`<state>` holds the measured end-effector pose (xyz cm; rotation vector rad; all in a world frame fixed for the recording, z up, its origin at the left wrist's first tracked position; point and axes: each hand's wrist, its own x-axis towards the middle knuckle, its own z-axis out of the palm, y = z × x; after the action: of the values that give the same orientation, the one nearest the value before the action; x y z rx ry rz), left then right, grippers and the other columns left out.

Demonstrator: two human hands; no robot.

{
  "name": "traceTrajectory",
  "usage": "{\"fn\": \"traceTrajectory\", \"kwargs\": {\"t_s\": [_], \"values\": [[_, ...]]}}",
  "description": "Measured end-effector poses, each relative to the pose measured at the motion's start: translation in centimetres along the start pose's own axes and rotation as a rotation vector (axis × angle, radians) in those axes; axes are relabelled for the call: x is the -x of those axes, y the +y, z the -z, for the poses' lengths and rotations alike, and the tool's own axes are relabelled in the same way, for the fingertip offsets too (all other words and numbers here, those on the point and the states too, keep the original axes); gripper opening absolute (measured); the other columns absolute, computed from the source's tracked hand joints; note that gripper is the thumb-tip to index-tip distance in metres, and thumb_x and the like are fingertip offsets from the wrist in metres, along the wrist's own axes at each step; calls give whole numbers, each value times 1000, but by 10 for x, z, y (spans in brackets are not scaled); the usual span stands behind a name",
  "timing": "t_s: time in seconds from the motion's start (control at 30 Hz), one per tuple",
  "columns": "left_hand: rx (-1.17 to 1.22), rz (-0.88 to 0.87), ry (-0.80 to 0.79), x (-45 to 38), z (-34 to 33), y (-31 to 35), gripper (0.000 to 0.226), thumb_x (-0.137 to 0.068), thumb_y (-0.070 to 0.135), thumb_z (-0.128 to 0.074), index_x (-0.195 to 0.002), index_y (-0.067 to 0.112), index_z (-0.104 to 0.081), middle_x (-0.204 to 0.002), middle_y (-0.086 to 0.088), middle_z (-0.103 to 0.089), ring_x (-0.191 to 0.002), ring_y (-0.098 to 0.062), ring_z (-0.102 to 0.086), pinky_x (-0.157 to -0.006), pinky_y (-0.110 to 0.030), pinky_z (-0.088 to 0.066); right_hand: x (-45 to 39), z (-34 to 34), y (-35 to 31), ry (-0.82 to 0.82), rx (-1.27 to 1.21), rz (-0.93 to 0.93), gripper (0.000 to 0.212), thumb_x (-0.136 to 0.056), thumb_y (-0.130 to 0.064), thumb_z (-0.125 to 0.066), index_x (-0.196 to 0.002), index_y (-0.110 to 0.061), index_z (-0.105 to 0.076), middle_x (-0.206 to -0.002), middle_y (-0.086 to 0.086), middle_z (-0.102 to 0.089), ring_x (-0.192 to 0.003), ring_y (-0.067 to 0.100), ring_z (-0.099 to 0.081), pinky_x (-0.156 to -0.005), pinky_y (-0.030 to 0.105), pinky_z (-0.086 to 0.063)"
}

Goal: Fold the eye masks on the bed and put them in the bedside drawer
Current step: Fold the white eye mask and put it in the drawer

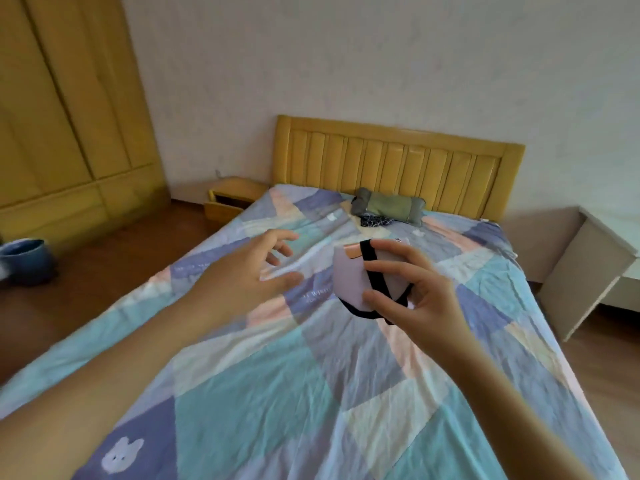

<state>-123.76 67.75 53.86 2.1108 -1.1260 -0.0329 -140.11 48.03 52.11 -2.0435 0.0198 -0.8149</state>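
Note:
My right hand (419, 292) holds a folded lilac eye mask (348, 278) with a black strap above the middle of the bed (263, 393); fingers and thumb curl round it. Left of the mask, my left hand (249, 268) hovers with its fingers loosely spread and nothing in it. A yellow bedside cabinet (235, 188) stands left of the headboard, and its drawer (221, 209) is pulled open. A dark patterned cloth item (375, 220) lies by the pillow; I cannot tell if it is another mask.
A green-grey pillow (388, 206) lies against the yellow headboard (398, 161). A yellow wardrobe (65, 109) fills the left wall. A blue pot (27, 261) stands on the wooden floor at left. A pale desk (588, 271) stands right of the bed.

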Motion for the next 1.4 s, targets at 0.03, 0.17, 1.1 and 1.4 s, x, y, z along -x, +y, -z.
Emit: {"fn": "traceTrajectory", "kwargs": {"t_s": [0.03, 0.17, 1.1, 1.4], "values": [[-59, 10, 29, 7, 18, 0, 53, -82, 52, -62, -129, 42, -39, -117, 22, -51, -104, 5, -52, -78, -14, -41, -10, -7, -9, -18, -21, 13, 27, -77, -15, -72, -103, -18, -72, -131, -10, -55, -124, 13, -51, -84, 45, -54], [-308, 60, 124, 42, 95, -3, 56, -83, 55, -58, -132, 44, -34, -125, 23, -47, -111, -1, -50, -88, -32, -47, -50, -51, -49, -105, -79, 114, 26, -76, -16, -72, -102, -19, -72, -130, -10, -56, -124, 13, -51, -86, 49, -52], [-779, 610, 335, 364, 512, -227, 55, -85, 59, -50, -135, 44, -32, -134, 27, -41, -102, 12, -44, -71, -13, -36, -161, -574, -311, -611, -351, 615, 20, -81, -15, -71, -101, -18, -71, -131, -12, -51, -126, 3, -46, -95, 31, -52], [-787, 703, 391, 361, 608, -353, 55, -86, 56, -51, -136, 42, -31, -118, 33, -33, -77, 20, -43, -63, -8, -32, -248, -755, -332, -667, -370, 664, 20, -81, -12, -72, -101, -16, -71, -132, -11, -51, -128, 3, -44, -97, 33, -51]]}}
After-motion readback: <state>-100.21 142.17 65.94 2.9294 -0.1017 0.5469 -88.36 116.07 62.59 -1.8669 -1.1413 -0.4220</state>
